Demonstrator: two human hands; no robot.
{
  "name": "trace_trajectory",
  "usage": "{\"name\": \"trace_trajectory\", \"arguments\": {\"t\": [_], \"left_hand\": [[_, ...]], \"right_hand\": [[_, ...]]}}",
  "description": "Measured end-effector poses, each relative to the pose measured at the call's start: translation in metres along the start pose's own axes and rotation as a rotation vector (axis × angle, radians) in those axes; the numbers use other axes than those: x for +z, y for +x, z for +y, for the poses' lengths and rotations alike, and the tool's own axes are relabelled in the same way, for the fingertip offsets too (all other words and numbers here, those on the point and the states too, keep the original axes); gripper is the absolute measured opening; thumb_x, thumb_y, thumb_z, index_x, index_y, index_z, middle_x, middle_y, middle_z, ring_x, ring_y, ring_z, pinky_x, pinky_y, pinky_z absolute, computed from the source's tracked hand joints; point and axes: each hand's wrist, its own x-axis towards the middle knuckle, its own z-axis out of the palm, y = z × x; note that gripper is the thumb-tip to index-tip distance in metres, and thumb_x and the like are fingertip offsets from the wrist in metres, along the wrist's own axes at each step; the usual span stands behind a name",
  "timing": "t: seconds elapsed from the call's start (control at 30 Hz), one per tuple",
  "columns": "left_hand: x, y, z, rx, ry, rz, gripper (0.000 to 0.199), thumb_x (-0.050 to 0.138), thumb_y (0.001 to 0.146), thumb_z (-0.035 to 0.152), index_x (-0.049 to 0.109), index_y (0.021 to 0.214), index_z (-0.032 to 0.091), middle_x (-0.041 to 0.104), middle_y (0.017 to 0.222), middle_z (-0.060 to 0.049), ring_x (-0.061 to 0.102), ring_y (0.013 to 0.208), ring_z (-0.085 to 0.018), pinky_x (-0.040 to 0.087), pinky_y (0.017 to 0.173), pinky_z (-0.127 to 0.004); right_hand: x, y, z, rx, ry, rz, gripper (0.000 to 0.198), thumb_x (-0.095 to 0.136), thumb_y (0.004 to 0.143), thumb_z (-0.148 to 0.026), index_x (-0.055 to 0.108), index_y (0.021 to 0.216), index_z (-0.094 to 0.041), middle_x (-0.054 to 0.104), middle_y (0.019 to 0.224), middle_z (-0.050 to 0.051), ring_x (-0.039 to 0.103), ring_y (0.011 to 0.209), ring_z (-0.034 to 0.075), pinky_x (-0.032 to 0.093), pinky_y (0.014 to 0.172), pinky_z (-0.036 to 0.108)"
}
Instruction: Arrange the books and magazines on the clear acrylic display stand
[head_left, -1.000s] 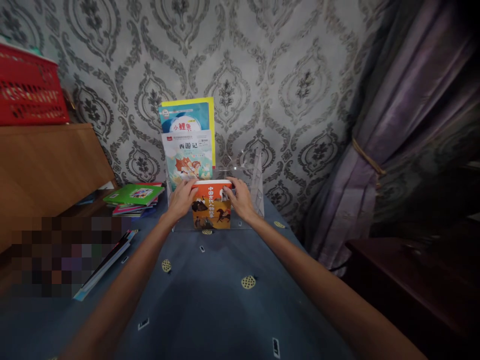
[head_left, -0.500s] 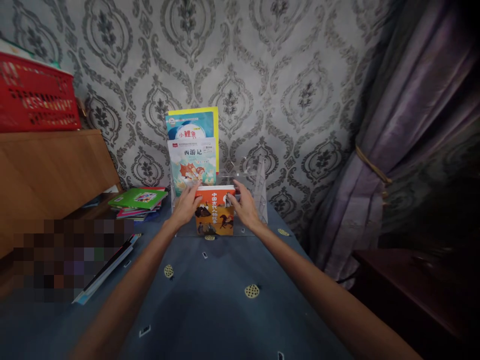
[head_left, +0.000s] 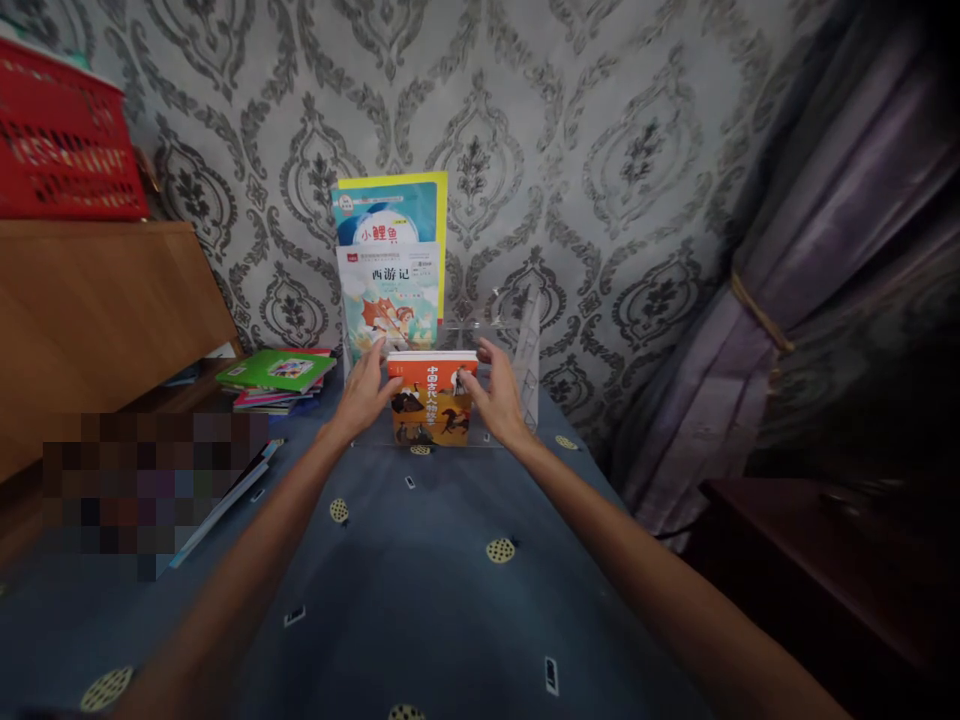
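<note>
Blue surface: spread below the grip.
Left hand, right hand: closed on the sides of the orange book, which is held between them.
Clear stand: seen behind the grip.
White-covered book: propped beyond the left hand.

The storybook is finished in orange and ochre, lettered in white. The cloth is printed with black-dotted yellow motifs on blue. Grey wallpaper is patterned with darker damask medallions. Mauve is recorded on the curtain.
</note>
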Motion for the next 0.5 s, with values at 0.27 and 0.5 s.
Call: {"name": "trace_trajectory", "arguments": {"t": [0.27,0.5], "left_hand": [[0.005,-0.015,0.002,-0.01,-0.026,0.031,0.069,0.058,0.09,0.032,0.028,0.15,0.016,0.05,0.142,-0.02,0.05,0.131,-0.031,0.037,0.114,-0.051],[0.01,-0.028,0.001,-0.041,-0.062,0.015,0.067,0.056,0.092,0.036,0.024,0.149,0.023,0.048,0.144,-0.017,0.052,0.126,-0.03,0.049,0.1,-0.05]], "right_hand": [[0.0,-0.014,-0.012,-0.038,-0.015,0.0,0.054,0.054,0.095,-0.042,0.037,0.145,-0.027,0.05,0.14,0.017,0.05,0.128,0.034,0.048,0.102,0.057],[0.0,-0.023,-0.015,-0.022,0.007,0.016,0.054,0.054,0.096,-0.045,0.039,0.144,-0.024,0.051,0.138,0.018,0.051,0.128,0.033,0.05,0.101,0.054]]}}
